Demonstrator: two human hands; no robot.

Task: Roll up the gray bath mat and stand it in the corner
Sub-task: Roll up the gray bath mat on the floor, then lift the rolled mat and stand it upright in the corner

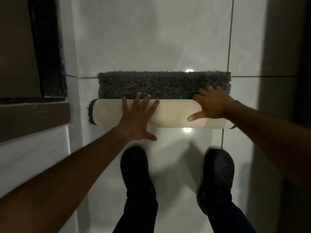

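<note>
Head view: left hand [136, 121] flat with fingers spread, palm pressed on the cream backing of the bath mat [164, 84], thumb hanging over the near edge. Right hand [212, 105] open too, palm down near the roll's right end, fingertips in the gray pile. Mat mostly rolled, lying on the tiled floor [151, 39], long axis left to right, just ahead of two dark shoes [217, 174].

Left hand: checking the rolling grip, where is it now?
In the head view, the left hand lies flat on the cream roll of the mat, left of centre, above the left shoe.
</note>
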